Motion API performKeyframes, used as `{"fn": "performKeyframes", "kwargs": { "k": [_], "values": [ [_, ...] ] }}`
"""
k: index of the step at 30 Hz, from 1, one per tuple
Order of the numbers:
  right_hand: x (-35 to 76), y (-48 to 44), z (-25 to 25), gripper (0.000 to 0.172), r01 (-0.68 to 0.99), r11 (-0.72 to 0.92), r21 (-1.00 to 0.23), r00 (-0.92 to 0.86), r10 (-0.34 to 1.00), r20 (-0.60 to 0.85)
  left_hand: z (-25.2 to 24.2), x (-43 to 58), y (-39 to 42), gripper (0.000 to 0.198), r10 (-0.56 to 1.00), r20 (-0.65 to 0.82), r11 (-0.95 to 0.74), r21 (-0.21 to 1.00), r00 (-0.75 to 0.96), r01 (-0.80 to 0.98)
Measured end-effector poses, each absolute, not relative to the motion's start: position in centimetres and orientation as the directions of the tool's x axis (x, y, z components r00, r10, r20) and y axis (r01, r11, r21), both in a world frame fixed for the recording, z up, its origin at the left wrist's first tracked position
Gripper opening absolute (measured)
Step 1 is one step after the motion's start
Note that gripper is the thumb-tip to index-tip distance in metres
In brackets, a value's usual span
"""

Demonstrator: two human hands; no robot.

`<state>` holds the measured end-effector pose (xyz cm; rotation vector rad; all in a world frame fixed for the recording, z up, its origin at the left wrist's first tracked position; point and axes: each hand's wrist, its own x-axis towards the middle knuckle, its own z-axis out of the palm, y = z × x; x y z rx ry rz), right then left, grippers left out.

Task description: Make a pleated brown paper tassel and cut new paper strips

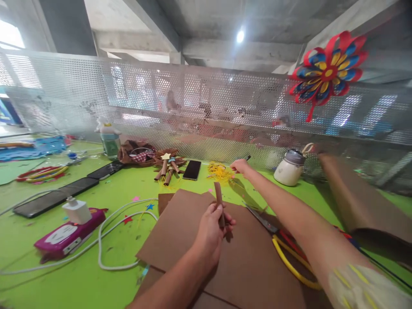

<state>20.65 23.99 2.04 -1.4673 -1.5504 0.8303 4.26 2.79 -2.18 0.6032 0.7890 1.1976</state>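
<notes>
My left hand [212,231] is closed around a narrow brown paper strip [219,197], which stands upright from the fingers above stacked brown paper sheets [254,253]. Stretched to the back of the table, my right hand [240,166] has its fingers curled together beside a tangle of yellow raffia-like strands [219,171]. A dark, pen-like stick [248,158] juts from behind that hand and appears gripped in it. Scissors [268,223] with yellow and red handles lie on the paper, partly under my right forearm.
A phone [192,170] and a brown paper craft with a star [166,165] lie behind the sheets. A white cable [99,240] loops left, near a purple power strip [71,238]. A cream bottle [289,168] and a brown paper roll [363,197] stand at right, before a perforated screen [206,107].
</notes>
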Motion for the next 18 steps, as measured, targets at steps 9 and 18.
{"fn": "performKeyframes", "kwargs": {
  "k": [9,18],
  "values": [
    [23.5,13.0,4.5,0.017,0.336,0.244,-0.91,-0.088,0.97,0.228,-1.6,4.0,3.5,0.007,0.973,-0.201,0.228,0.773,0.113,-0.592],
    [20.0,-0.4,1.9,0.02,0.647,0.705,-0.291,-0.643,0.709,0.288,-0.3,3.6,2.9,0.01,0.917,-0.088,0.323,0.736,0.39,-0.595]
  ]
}}
